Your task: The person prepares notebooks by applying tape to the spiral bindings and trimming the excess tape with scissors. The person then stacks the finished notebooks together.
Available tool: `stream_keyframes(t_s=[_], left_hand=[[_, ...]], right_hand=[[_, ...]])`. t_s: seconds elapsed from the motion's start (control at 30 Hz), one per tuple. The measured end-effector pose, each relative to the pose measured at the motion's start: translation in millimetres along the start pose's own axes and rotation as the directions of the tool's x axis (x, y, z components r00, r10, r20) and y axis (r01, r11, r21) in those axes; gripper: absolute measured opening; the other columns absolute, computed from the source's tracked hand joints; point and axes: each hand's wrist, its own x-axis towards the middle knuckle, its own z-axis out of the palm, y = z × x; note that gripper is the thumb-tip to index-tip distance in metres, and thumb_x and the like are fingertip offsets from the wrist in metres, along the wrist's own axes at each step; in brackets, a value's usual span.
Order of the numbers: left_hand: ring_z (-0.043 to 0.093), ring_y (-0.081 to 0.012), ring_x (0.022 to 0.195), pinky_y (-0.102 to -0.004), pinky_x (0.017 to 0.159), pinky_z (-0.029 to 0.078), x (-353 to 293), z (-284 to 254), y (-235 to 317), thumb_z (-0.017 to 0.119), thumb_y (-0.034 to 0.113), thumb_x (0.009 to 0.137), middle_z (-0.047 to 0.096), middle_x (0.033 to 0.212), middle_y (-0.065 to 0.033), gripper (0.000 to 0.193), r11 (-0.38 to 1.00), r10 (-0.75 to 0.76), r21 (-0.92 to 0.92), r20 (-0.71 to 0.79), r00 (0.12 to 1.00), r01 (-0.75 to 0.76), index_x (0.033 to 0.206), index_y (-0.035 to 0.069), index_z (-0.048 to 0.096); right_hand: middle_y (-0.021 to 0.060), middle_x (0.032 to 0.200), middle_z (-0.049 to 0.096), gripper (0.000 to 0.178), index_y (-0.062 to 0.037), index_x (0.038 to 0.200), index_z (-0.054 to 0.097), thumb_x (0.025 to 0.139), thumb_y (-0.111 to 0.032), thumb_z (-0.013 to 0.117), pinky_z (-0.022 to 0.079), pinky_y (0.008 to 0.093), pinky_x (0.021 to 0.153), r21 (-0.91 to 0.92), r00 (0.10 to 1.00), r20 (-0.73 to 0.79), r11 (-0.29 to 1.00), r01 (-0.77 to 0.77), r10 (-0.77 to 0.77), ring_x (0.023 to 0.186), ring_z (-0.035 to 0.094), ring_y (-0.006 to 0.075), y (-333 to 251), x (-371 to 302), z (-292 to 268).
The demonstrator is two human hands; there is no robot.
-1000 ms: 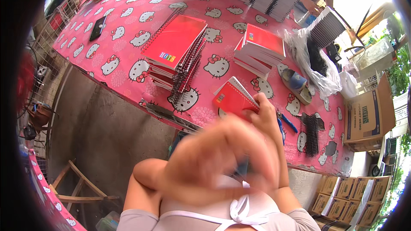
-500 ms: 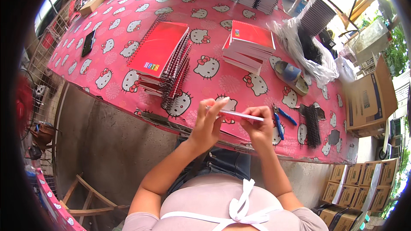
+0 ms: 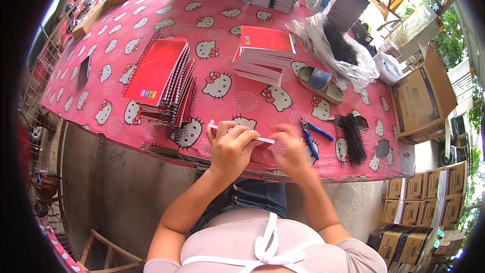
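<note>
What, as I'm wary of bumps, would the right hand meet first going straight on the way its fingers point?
For the right hand, probably the red notebook held in the left hand; blur leaves the depth, and whether they touch, unclear.

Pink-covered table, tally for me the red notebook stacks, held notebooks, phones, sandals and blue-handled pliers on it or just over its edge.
Red notebook stacks: 2
Held notebook: 1
Phone: 1
Sandal: 1
Blue-handled pliers: 1
Total: 6
</note>
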Motion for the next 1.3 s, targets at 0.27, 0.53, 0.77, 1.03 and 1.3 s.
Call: stream_keyframes(t_s=[0.27,0.53,0.77,1.03,1.3], left_hand=[[0.051,-0.0169,0.084,-0.0399,0.089,0.028,5.4,-2.2,-1.1,0.080,0.021,0.070,0.066,0.080,0.0071,0.015,0.997,0.026,-0.077,-0.007,1.000,-0.026,0.084,0.018,0.073],[0.053,-0.0145,0.086,-0.0375,0.090,0.026,5.5,-9.2,1.9,0.080,0.025,0.071,0.068,0.090,0.0049,0.020,0.985,-0.033,-0.168,0.018,0.999,0.035,0.087,0.016,0.074],[0.053,-0.0153,0.091,-0.0447,0.095,0.025,-0.4,-2.5,1.8,0.077,0.035,0.074,0.067,0.091,0.0043,0.021,0.982,-0.070,-0.174,0.011,0.997,0.071,0.084,0.017,0.074],[0.053,-0.0140,0.089,-0.0432,0.094,0.024,-1.2,0.0,0.7,0.078,0.033,0.074,0.065,0.088,0.0055,0.019,0.974,-0.077,-0.214,-0.027,0.997,0.070,0.086,0.018,0.074],[0.055,-0.0130,0.092,-0.0407,0.093,0.026,-4.4,-0.8,1.2,0.078,0.032,0.073,0.065,0.088,0.0065,0.022,0.994,-0.025,-0.105,-0.084,0.996,0.016,0.090,0.020,0.074]], right_hand=[[0.0134,0.088,0.063,0.021,-0.0023,0.100,0.063,0.080,-0.007,0.068,0.049,0.0406,0.075,-0.455,0.870,-0.369,0.753,-0.475,0.326,0.082,0.062,0.0328,112.3,-29.7,-109.1],[0.0079,0.082,0.065,0.021,-0.0020,0.100,0.073,0.079,-0.005,0.075,0.045,0.0233,0.058,0.090,0.991,0.014,0.987,-0.135,0.135,0.068,0.059,0.0117,-30.7,-4.8,-44.0],[0.0057,0.078,0.063,0.023,-0.0016,0.096,0.071,0.074,-0.001,0.077,0.044,0.0248,0.060,0.092,0.994,-0.061,0.993,-0.080,0.086,0.067,0.057,0.0116,-33.3,5.0,-42.2],[0.0062,0.073,0.059,0.016,-0.0009,0.100,0.068,0.085,0.000,0.065,0.044,0.0267,0.061,0.159,0.943,0.264,0.956,-0.247,0.200,0.066,0.056,0.0159,-26.1,14.6,-48.2],[0.0080,0.075,0.054,0.010,-0.0017,0.091,0.060,0.084,-0.006,0.067,0.043,0.0316,0.057,0.028,0.996,0.059,0.998,-0.062,0.061,0.063,0.052,0.0213,-27.4,-0.1,-27.8]])
